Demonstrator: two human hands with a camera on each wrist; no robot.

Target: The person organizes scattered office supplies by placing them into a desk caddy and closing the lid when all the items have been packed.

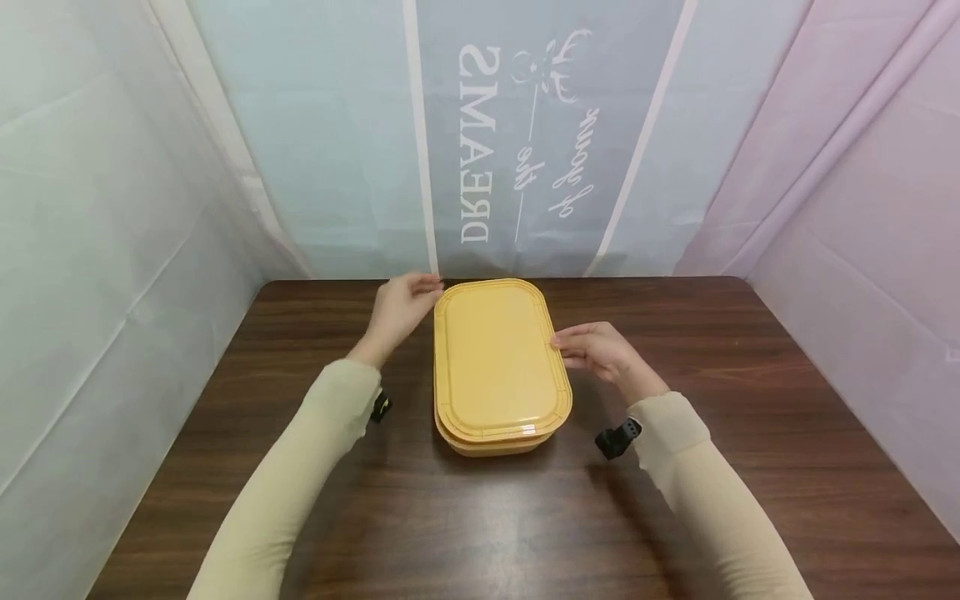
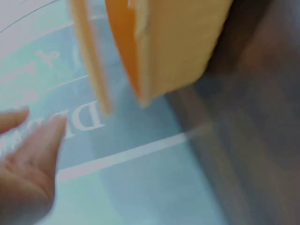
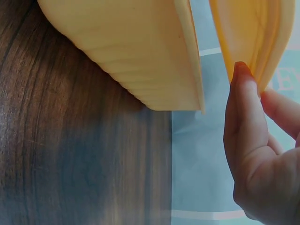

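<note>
A yellow rectangular box (image 1: 491, 446) stands mid-table with its yellow lid (image 1: 491, 354) on top. My right hand (image 1: 596, 350) pinches the lid's right edge. In the right wrist view the thumb (image 3: 241, 108) lies on the lid's rim (image 3: 253, 33), which stands raised off the box wall (image 3: 136, 51). My left hand (image 1: 401, 308) hovers at the lid's far left corner. In the blurred left wrist view its straight fingers (image 2: 28, 159) are apart from the lid edge (image 2: 91, 61) and the box (image 2: 183, 42).
The dark wooden table (image 1: 712, 350) is walled on three sides by pale plastic sheeting; the back sheet (image 1: 517, 142) carries printed lettering. A black wrist camera (image 1: 617, 437) sits at each cuff.
</note>
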